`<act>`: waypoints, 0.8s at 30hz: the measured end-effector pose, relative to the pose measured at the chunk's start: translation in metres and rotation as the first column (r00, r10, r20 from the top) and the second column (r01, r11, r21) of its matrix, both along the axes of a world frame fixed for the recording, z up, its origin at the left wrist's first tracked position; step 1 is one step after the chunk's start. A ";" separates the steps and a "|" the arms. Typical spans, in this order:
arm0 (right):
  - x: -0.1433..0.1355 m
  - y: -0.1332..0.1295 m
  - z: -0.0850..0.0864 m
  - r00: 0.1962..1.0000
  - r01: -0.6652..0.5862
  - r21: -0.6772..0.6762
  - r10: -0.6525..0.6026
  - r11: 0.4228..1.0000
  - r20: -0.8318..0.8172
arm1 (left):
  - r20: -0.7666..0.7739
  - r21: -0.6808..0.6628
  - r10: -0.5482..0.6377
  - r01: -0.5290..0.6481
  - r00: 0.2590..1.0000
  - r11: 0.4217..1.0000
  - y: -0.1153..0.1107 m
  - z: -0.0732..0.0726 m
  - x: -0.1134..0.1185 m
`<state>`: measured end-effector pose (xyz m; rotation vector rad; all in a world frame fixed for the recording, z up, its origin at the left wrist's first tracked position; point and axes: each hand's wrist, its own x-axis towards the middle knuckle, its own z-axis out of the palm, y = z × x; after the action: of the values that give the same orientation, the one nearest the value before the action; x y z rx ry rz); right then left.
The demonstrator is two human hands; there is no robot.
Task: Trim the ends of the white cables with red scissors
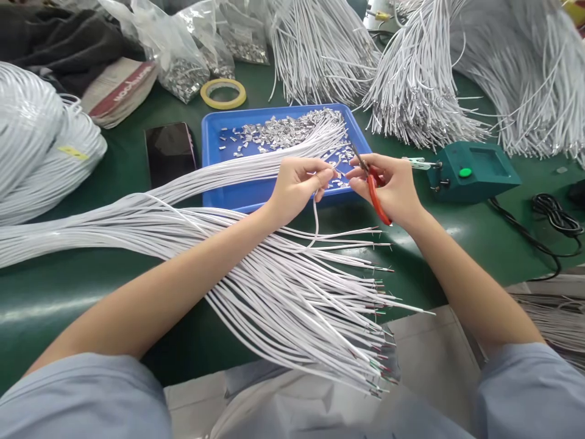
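My left hand (pixel 299 186) pinches the end of one white cable (pixel 316 222) above the front of a blue tray (pixel 219 194). Red-handled scissors (pixel 375 198) hang in my right hand (pixel 388 186), blades pointing up and away over the tray. The thumb and fingertips of that hand are close to the cable's end; whether they pinch something small there is too fine to tell. Loose silver metal pieces (pixel 274 131) lie in the tray, with a bundle of white cables (pixel 237 171) across them. More cables (pixel 292 286) fan out under my left forearm, their tips showing thin coloured wires.
A green device (pixel 475 174) with a black cord (pixel 555 219) stands to the right. Hanging cable bundles (pixel 411 91) line the back. Yellow tape (pixel 223 94), a phone (pixel 170 153), bags of metal pieces (pixel 180 67) and a large cable coil (pixel 41 146) lie leftward.
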<state>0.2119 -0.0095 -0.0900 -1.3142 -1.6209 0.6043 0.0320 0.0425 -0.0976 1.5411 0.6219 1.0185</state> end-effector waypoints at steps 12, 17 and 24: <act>0.001 -0.003 0.000 0.960 -0.059 -0.004 0.058 0.998 0.275 | 0.012 0.061 -0.059 0.058 0.998 0.996 0.001 -0.002 0.002; 0.001 -0.003 0.001 0.959 -0.070 0.013 0.064 0.997 0.277 | 0.052 0.118 -0.082 0.076 0.995 0.990 0.003 -0.005 0.002; 0.004 -0.002 0.000 0.964 -0.062 0.008 0.058 0.998 0.259 | 0.102 0.111 -0.106 0.095 0.989 0.989 0.005 -0.007 0.002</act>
<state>0.2155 -0.0114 -0.0899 -1.3810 -1.8792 0.4685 0.0338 0.0472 -0.1051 1.5822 0.4169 1.0640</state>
